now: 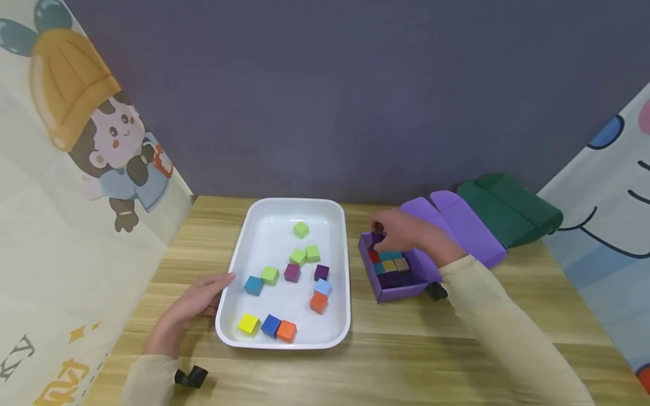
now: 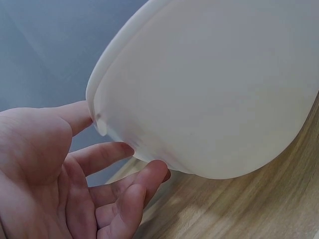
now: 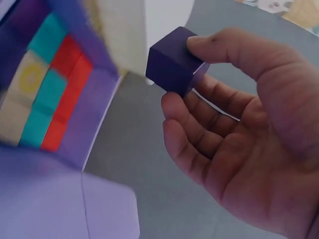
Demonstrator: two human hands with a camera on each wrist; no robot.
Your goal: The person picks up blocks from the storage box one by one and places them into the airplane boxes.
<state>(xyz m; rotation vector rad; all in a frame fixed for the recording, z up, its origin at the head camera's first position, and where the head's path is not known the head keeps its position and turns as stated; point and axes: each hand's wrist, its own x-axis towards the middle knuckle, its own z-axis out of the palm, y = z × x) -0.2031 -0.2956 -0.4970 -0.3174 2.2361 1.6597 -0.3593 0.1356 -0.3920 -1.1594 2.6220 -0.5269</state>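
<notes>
A dark purple cube (image 3: 174,62) is pinched between the thumb and fingers of my right hand (image 1: 398,230), over the far left part of an open purple box (image 1: 401,293). Inside the box sit red, teal, yellow, tan and dark purple cubes, some hidden by the hand. My left hand (image 1: 198,296) holds the left rim of a white tray (image 1: 347,304); one digit goes over the edge while other fingers curl by the outer wall. Scattered in the tray are several cubes, among them a teal cube (image 1: 254,286), a yellow cube (image 1: 249,324) and a light green cube (image 1: 301,229).
The purple box's lid (image 1: 464,225) lies folded open to the right. Behind it rests a dark green box (image 1: 513,211). A grey wall (image 1: 325,101) rises at the back of the wooden table (image 1: 406,361), with printed cartoon panels on both sides.
</notes>
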